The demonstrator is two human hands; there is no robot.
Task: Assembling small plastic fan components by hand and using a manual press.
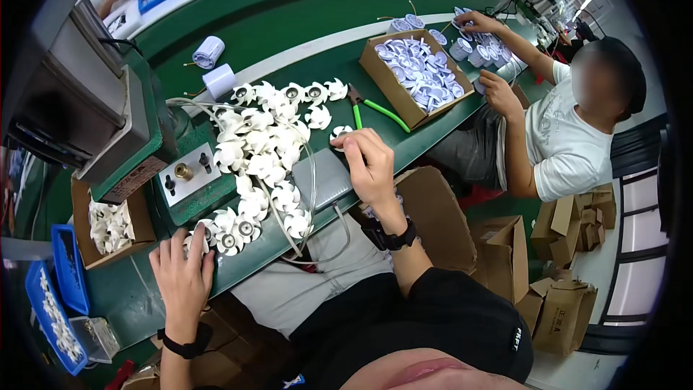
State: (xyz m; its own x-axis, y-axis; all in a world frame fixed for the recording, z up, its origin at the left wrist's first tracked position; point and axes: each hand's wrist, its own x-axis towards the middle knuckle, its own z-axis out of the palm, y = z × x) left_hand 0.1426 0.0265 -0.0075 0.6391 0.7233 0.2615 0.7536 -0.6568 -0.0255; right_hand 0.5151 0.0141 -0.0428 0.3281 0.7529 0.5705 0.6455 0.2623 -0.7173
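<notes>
At the bench's near edge on the left, my left hand [180, 271] is closed around a white fan impeller [206, 230], its fingers covering part of the blades. My right hand [369, 166] pinches another white impeller [341, 132] between thumb and fingers, above a grey box [321, 177] with a cable. Between my hands spreads a pile of white bladed impellers [256, 133], some showing round metal centres. Green-handled cutters [386, 114] lie just beyond my right hand. Left of the pile stands a green press machine with a metal plate [189, 173] carrying a brass fitting.
A cardboard box of white plastic parts [419, 72] stands at the far right, beside a seated co-worker [570, 123] handling white round parts. Another box of impellers [108, 227] and blue trays [54, 318] are at left. White cylindrical housings [219, 81] lie behind the pile.
</notes>
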